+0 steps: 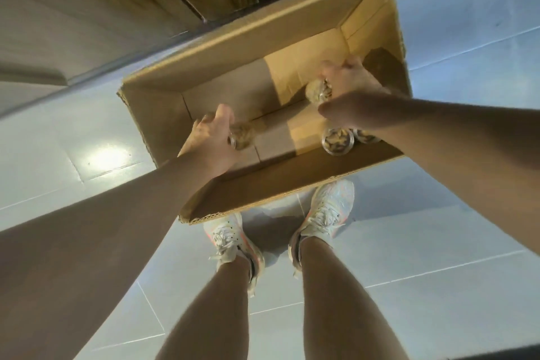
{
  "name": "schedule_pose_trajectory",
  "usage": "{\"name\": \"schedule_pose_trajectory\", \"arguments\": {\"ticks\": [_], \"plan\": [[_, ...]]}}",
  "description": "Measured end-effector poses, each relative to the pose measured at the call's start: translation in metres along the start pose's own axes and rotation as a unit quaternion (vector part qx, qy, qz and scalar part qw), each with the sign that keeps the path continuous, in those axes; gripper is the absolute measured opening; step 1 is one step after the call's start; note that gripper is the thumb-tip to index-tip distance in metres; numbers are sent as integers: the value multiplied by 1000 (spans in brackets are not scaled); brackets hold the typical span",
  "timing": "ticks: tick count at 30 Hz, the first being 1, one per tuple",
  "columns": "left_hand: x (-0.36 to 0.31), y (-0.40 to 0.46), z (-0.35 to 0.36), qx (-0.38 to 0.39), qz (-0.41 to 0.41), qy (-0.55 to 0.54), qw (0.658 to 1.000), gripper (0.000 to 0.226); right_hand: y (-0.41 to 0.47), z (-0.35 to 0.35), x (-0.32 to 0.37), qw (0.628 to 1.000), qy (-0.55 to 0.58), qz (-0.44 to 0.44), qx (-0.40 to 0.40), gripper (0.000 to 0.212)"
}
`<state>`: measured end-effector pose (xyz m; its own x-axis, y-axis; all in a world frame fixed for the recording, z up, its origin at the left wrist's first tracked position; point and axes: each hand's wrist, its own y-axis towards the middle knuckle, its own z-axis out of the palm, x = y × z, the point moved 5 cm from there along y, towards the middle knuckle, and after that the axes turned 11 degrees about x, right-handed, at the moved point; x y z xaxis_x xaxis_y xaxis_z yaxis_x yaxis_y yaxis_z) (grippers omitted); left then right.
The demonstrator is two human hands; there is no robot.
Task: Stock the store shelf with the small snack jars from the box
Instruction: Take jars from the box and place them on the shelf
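An open cardboard box (222, 38) stands on the tiled floor in front of my feet. Inside it, my left hand (209, 137) grips a small clear snack jar (244, 134) filled with light brown pieces, near the box's left end. At the right end my right hand (347, 82) grips another snack jar (317, 90) of the same kind, raised a little above the bottom. Two more jars (337, 140) stand on the box floor below my right wrist, one partly hidden by my forearm.
A wooden shelf unit (87, 9) rises at the upper left, just beyond the box. Pale floor tiles (467, 23) surround the box. My two feet in white shoes (327, 210) stand close to the box's near wall.
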<state>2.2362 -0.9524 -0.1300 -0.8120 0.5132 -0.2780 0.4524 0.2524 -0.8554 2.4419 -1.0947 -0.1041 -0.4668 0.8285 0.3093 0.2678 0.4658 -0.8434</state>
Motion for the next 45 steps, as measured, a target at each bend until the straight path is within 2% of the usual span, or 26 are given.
{"name": "schedule_pose_trajectory", "arguments": {"ticks": [2,5,7,10,13,17,23,25,28,32,34,38,41,45], "plan": [[-27,-20,-19,-7,42,22,999,52,-26,-16,3,1000,2,15,23,61],[-73,-52,-58,-16,106,55,993,56,-69,-48,5,999,-24,25,3,54],[-106,-77,-88,-27,135,88,987,55,-99,-76,8,999,-9,39,-15,50],[-155,-119,-138,-47,190,128,972,49,-151,-121,18,997,17,45,-63,56],[-200,-170,-190,-37,236,147,960,46,-205,-160,30,992,33,60,-109,48],[-249,-255,-239,-51,285,196,937,47,-299,-214,50,986,41,96,-132,43],[-304,-416,-298,-93,324,256,906,47,-477,-287,96,980,-12,106,-169,34],[-319,-472,-317,-116,350,266,891,50,-535,-298,109,973,-8,113,-199,37],[-333,-554,-348,-130,371,256,883,56,-614,-311,133,963,7,128,-239,58],[-352,-652,-386,-140,403,242,872,69,-707,-318,157,942,97,107,-303,71],[-364,-692,-396,-144,422,251,859,62,-750,-316,163,927,128,90,-340,71],[-389,-756,-402,-161,460,289,824,59,-828,-311,173,893,119,95,-423,57],[-409,-792,-392,-154,482,318,801,59,-874,-302,171,878,125,118,-447,53],[-433,-836,-369,-144,513,329,780,71,-933,-284,161,864,129,152,-461,54]]}}
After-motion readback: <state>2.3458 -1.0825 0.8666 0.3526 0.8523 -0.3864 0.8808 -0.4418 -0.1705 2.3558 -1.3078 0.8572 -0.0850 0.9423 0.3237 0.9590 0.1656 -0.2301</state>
